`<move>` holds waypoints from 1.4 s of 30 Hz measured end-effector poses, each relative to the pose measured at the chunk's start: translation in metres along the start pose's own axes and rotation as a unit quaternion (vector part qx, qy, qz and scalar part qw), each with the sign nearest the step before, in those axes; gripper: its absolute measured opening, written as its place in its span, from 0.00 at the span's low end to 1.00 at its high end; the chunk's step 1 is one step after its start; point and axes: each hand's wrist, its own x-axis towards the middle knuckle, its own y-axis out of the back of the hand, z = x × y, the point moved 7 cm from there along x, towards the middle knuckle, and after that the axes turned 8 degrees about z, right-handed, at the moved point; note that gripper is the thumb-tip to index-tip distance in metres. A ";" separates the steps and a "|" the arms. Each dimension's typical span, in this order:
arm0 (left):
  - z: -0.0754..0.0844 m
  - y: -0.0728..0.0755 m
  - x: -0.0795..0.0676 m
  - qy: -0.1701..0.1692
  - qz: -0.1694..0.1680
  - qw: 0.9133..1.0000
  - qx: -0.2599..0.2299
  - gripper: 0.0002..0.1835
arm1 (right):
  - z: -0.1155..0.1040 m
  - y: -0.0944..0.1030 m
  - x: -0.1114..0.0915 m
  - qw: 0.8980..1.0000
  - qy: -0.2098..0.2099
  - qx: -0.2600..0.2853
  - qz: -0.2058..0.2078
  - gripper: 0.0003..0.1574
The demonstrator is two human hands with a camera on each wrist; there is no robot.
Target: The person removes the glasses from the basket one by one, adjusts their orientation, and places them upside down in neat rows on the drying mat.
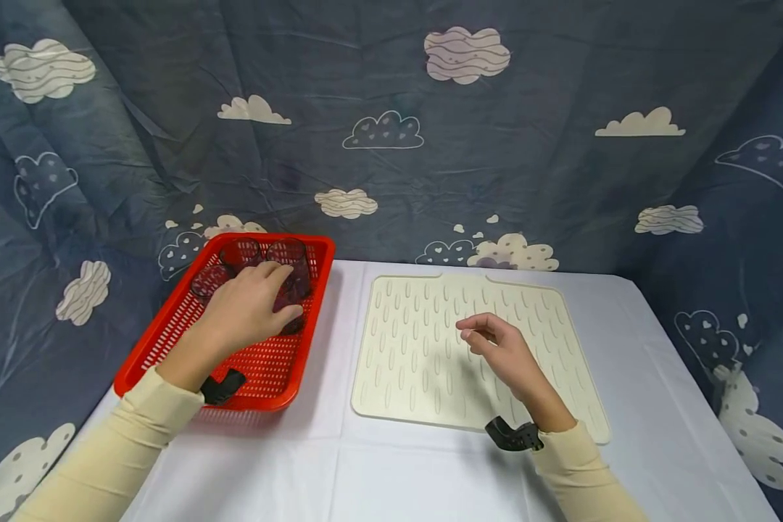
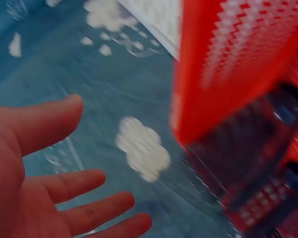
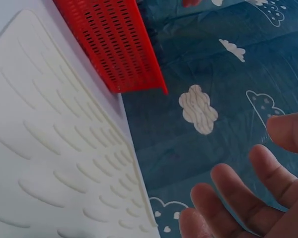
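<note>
A red perforated plastic basket (image 1: pixel 317 312) stands on the left of the table. Several dark, see-through glasses (image 1: pixel 288 250) are grouped at its far end. My left hand (image 1: pixel 248 301) is over the basket, overlapping the glasses in the head view. Its thumb and fingers are spread, and nothing lies between them in the left wrist view. My right hand (image 1: pixel 502 355) hovers above a cream mat (image 1: pixel 404 391) with raised oval ridges. Its fingers are loosely bent and hold nothing.
A white cloth (image 1: pixel 378 471) covers the table. Behind and on both sides hangs a dark blue curtain (image 1: pixel 365 72) printed with clouds. The mat lies to the right of the basket, with a strip of cloth between them.
</note>
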 end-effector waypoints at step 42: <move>-0.064 -0.067 0.036 0.158 -0.091 0.980 -0.077 0.53 | 0.018 0.014 -0.011 0.999 -0.037 -0.016 -0.010 0.18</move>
